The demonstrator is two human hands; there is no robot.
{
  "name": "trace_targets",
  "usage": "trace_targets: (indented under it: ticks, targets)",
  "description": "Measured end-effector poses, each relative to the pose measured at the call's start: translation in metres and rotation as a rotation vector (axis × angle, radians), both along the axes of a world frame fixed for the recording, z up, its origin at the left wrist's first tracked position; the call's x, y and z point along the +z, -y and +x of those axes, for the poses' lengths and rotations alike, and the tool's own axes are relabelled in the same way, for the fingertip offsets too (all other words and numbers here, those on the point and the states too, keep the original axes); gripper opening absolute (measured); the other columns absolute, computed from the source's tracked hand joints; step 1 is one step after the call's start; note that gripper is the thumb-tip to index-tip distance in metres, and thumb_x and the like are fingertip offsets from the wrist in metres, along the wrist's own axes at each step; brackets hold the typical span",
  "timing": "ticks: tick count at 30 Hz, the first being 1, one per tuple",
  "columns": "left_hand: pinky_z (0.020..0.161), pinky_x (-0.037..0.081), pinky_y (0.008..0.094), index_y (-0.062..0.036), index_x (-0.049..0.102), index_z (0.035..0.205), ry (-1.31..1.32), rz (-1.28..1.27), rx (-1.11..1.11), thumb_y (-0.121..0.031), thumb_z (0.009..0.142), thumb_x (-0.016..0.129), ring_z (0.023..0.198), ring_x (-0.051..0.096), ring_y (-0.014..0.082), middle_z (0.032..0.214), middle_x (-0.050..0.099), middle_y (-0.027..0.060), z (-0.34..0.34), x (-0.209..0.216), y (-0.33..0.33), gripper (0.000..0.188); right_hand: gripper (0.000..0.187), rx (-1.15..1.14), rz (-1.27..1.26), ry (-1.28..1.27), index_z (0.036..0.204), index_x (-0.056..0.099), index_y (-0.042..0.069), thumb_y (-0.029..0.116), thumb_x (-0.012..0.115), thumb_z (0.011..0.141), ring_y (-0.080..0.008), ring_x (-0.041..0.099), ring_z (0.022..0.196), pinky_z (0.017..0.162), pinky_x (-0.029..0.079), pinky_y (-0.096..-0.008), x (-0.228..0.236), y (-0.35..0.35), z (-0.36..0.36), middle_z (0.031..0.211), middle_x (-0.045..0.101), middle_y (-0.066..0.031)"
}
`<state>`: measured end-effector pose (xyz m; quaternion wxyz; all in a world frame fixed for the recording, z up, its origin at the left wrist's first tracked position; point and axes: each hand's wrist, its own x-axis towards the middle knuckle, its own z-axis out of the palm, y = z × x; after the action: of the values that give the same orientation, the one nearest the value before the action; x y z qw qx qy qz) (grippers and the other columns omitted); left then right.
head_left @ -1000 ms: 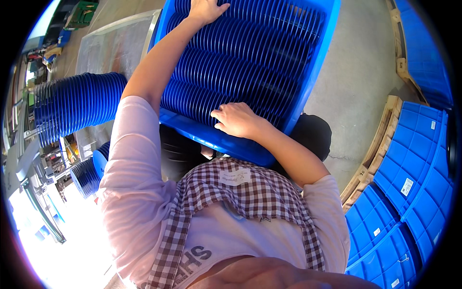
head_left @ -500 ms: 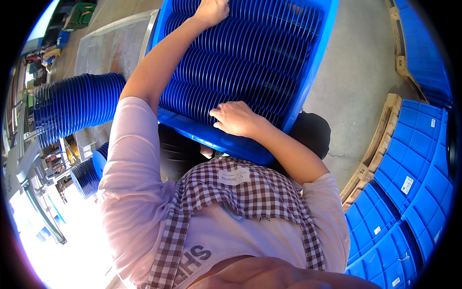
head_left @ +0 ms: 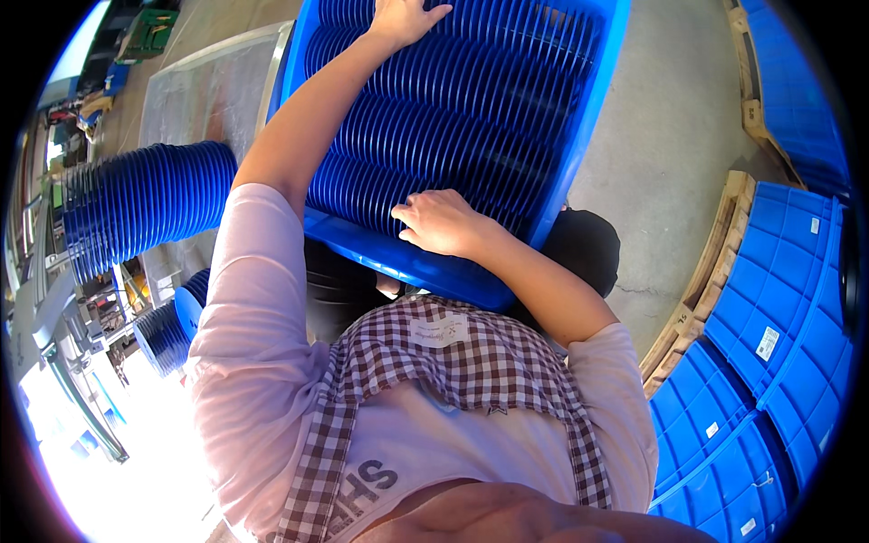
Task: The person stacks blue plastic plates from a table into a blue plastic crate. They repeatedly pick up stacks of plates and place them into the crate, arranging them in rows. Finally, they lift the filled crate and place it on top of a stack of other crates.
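Blue bin [head_left: 362, 242] in front of the person in the checked apron [head_left: 507, 362], tilted a bit and packed w/ rows of thin dark blue discs [head_left: 453, 118] stood on edge, side by side. Discs are all inside the bin walls afaict, 4 rows or so visible.

L hand [head_left: 403, 20] is at the bin's far L end, over the farthest row, thumb stuck out wide from the rest; can't tell if it's gripping a disc. R hand [head_left: 442, 223] is over the row nearest the bin's front rim, fingers half curled, narrow gap to the thumb. Can't tell if anything's pinched there either, tbh.

L of the bin: a long disc stack [head_left: 154, 204] on its side, plus a smaller stack [head_left: 166, 337] closer to the person. Well off to the bin's R: blue ribbed panels [head_left: 769, 262] w/ white labels, next to a wooden pallet [head_left: 701, 290].
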<state>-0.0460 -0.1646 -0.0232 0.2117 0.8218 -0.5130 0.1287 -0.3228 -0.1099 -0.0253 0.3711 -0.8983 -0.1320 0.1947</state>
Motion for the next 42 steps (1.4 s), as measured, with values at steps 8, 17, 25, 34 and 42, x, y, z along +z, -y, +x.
trace_targets:
  ticks: [8, 17, 25, 34, 42]
  targets:
    - [0.099, 0.037, 0.0511, -0.0151, 0.050, 0.117, 0.207, 0.033, -0.281, -0.009, 0.067, 0.071, 0.122, 0.038, 0.0436, 0.132, 0.038, 0.0242, -0.020, 0.020, 0.004, 0.054, 0.023, -0.006, 0.012, 0.014, 0.095, 0.061, 0.003, 0.024, 0.061, 0.084, -0.0281, 0.064, 0.079, 0.068, 0.052, -0.0425, -0.003, 0.000, 0.001, 0.085, 0.061, -0.0141]
    - [0.098, 0.036, 0.0525, -0.0132, 0.056, 0.106, 0.141, -0.001, -0.188, -0.014, 0.071, 0.069, 0.120, 0.039, 0.0445, 0.128, 0.042, 0.0261, -0.024, 0.002, 0.012, 0.037, 0.023, -0.009, 0.013, 0.003, 0.093, 0.062, 0.002, 0.023, 0.061, 0.084, -0.0291, 0.064, 0.079, 0.066, 0.053, -0.0422, 0.000, 0.000, 0.001, 0.084, 0.062, -0.0155]
    - [0.099, 0.035, 0.0513, -0.0091, 0.053, 0.104, 0.009, -0.017, -0.006, -0.024, 0.066, 0.077, 0.121, 0.038, 0.0427, 0.129, 0.041, 0.0267, -0.047, 0.003, 0.024, 0.047, 0.023, -0.009, 0.021, 0.045, 0.093, 0.062, 0.001, 0.022, 0.059, 0.084, -0.0291, 0.064, 0.077, 0.066, 0.053, -0.0423, -0.005, 0.000, 0.000, 0.081, 0.062, -0.0164]
    - [0.098, 0.036, 0.0518, -0.0144, 0.052, 0.112, 0.159, -0.006, -0.337, -0.004, 0.066, 0.068, 0.124, 0.035, 0.0445, 0.133, 0.037, 0.0242, -0.056, 0.010, 0.027, 0.050, 0.024, 0.000, 0.031, 0.073, 0.093, 0.062, 0.000, 0.022, 0.060, 0.084, -0.0287, 0.065, 0.076, 0.064, 0.053, -0.0416, -0.004, -0.001, -0.002, 0.078, 0.062, -0.0155]
    - [0.097, 0.035, 0.0529, -0.0113, 0.055, 0.099, 0.095, -0.062, -0.210, -0.018, 0.071, 0.071, 0.120, 0.038, 0.0449, 0.129, 0.041, 0.0268, -0.063, -0.005, 0.045, 0.032, 0.025, 0.001, 0.024, 0.082, 0.094, 0.062, 0.000, 0.022, 0.061, 0.084, -0.0287, 0.065, 0.076, 0.064, 0.053, -0.0411, -0.002, 0.001, -0.001, 0.078, 0.062, -0.0155]
